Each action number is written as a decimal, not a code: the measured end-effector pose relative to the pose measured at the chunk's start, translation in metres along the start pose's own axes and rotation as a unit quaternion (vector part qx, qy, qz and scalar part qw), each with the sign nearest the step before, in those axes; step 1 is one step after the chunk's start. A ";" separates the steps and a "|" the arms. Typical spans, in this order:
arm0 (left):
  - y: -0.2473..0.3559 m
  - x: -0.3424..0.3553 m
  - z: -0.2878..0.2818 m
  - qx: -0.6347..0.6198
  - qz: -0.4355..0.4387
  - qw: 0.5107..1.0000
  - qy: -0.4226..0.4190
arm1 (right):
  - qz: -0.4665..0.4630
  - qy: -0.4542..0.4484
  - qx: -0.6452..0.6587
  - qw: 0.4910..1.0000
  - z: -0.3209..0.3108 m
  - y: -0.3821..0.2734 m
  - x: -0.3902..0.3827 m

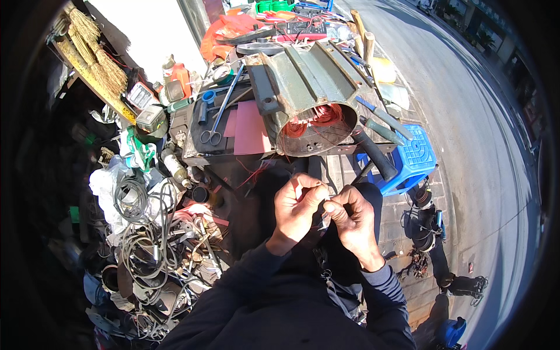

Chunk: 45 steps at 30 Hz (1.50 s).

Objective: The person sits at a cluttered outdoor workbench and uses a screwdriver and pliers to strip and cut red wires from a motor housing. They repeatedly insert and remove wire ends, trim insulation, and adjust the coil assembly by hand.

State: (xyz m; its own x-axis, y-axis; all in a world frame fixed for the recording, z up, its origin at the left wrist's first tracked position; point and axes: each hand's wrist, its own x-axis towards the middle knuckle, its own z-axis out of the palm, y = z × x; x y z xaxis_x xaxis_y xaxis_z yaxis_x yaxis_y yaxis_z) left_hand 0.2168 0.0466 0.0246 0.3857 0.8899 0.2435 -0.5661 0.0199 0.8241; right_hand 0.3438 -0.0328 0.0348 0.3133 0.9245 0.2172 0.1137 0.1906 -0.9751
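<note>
My left hand (296, 213) and my right hand (354, 227) meet over my lap, both pinching a small pale piece (325, 211) between thumbs and fingertips; it is too small to identify. Just beyond them, on the worn bench (205, 153), a ribbed grey-green motor housing (298, 76) lies on its side, its open end showing red windings (321, 116). Left of it are pink sheets (246, 131), long-handled scissors (219, 122) and a tube with a blue cap (206, 105). Tools with dark handles (379, 128) lie at its right.
Tangled cables (154, 245), bags and scrap pile up at my left, below a straw broom (99, 58). A multimeter (300, 30) and orange plastic (224, 32) are at the back. A blue stool (408, 157) stands right of the bench, beside a road (478, 163).
</note>
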 end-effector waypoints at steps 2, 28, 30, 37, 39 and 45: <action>0.000 -0.002 -0.001 -0.023 -0.009 1.000 0.002 | -0.024 -0.008 -0.027 0.999 0.000 -0.005 0.000; 0.013 -0.002 0.007 -0.134 -0.064 0.987 0.058 | 0.023 -0.030 -0.109 0.993 0.003 -0.048 -0.002; 0.013 -0.002 0.007 -0.149 -0.068 0.984 0.070 | 0.034 -0.031 -0.097 0.994 0.003 -0.047 -0.004; 0.000 0.001 0.019 -0.129 -0.012 0.989 0.073 | -0.046 0.076 -0.104 0.991 0.016 -0.035 -0.007; 0.003 0.000 0.017 -0.155 -0.043 0.986 0.053 | -0.040 0.084 -0.055 0.994 0.016 -0.032 -0.007; 0.009 0.001 0.021 -0.178 -0.069 0.981 0.041 | -0.043 0.073 -0.043 0.995 0.007 -0.034 -0.007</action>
State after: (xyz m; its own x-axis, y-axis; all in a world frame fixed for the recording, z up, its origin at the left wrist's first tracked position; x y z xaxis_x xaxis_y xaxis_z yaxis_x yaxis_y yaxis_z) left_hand 0.2276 0.0385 0.0431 0.4246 0.9011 0.0884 -0.7368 0.2872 0.6121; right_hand 0.3317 -0.0435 0.0663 0.4314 0.8472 0.3100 0.2245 0.2320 -0.9465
